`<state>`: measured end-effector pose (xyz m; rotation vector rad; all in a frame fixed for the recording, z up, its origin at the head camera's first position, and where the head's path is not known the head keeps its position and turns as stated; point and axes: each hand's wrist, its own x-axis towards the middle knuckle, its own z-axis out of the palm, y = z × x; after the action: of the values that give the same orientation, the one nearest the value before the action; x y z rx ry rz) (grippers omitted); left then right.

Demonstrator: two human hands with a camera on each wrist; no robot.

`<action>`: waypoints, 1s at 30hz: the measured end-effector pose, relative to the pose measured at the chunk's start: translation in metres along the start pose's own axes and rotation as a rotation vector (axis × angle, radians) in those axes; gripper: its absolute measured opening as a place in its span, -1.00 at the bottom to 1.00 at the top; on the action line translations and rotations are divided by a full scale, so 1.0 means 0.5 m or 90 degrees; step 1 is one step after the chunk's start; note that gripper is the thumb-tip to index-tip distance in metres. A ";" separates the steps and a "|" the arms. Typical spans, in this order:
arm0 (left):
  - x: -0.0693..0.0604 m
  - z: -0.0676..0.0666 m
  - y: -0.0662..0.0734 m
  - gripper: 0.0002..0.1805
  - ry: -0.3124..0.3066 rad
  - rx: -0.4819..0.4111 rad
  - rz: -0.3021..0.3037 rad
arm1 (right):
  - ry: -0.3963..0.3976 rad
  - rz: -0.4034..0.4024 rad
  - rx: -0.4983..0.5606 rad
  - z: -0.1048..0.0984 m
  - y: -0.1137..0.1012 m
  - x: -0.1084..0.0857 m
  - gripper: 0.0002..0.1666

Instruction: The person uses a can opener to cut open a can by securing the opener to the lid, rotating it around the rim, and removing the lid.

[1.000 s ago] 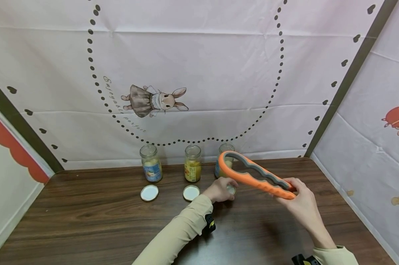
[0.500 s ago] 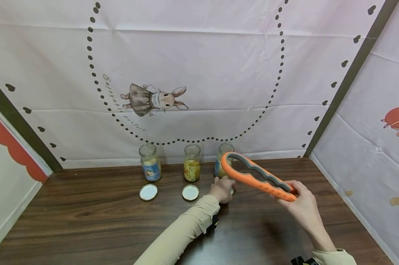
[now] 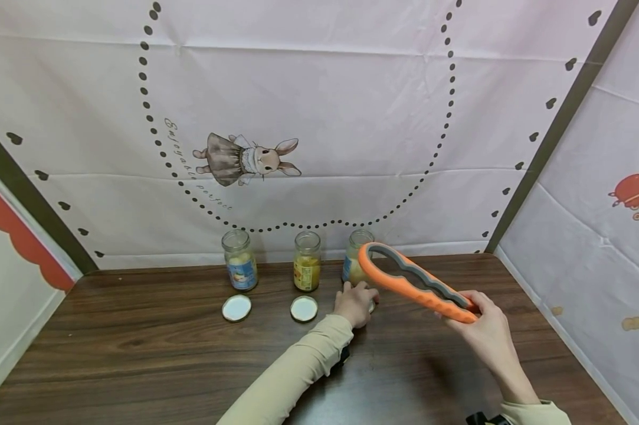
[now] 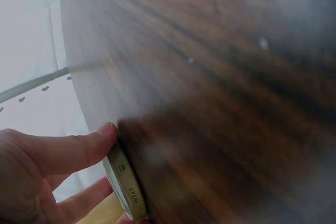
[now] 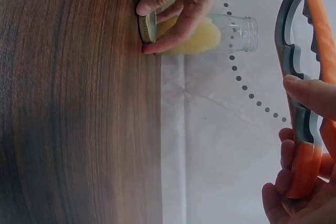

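Note:
My left hand (image 3: 354, 304) pinches a round jar lid (image 4: 125, 182) by its edge, thumb on one side and fingers on the other. The lid is at the tabletop, in front of the right glass jar (image 3: 353, 270); in the head view the hand hides most of it. "OPEN" is printed on its rim in the left wrist view. My right hand (image 3: 484, 330) grips an orange and grey jar opener (image 3: 412, 289) by its handle ends, raised above the table. The opener's loop end partly covers the right jar in the head view.
Two more lidless jars with yellowish contents, a left jar (image 3: 241, 268) and a middle jar (image 3: 307, 265), stand at the back by the printed cloth wall (image 3: 351, 118). Before them lie a left lid (image 3: 236, 308) and a middle lid (image 3: 304, 309), pale side up, on the wooden table (image 3: 138, 354).
My left hand has moved slightly away from me with the lid, toward the right jar, and has turned a little. The jar opener has shifted slightly right.

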<state>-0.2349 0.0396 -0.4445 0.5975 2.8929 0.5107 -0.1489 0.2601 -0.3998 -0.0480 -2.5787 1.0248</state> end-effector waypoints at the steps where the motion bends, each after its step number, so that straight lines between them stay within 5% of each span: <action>1: 0.000 0.001 -0.001 -0.71 0.001 0.000 0.000 | -0.001 0.002 0.001 -0.001 0.001 0.000 -0.50; 12: -0.002 0.006 -0.017 -0.58 0.040 -0.026 0.029 | -0.008 0.053 0.012 -0.022 0.013 -0.007 -0.47; 23: -0.021 -0.013 -0.026 -0.38 -0.015 -0.071 0.073 | -0.033 0.122 -0.007 -0.045 0.049 -0.025 -0.38; 30: -0.048 -0.041 -0.040 -0.46 -0.028 -0.103 0.109 | -0.014 0.077 -0.056 -0.043 0.065 -0.031 -0.42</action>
<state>-0.2245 0.0066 -0.4307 0.8224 2.7402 0.7354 -0.1301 0.2959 -0.4121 -0.2196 -2.6681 0.9583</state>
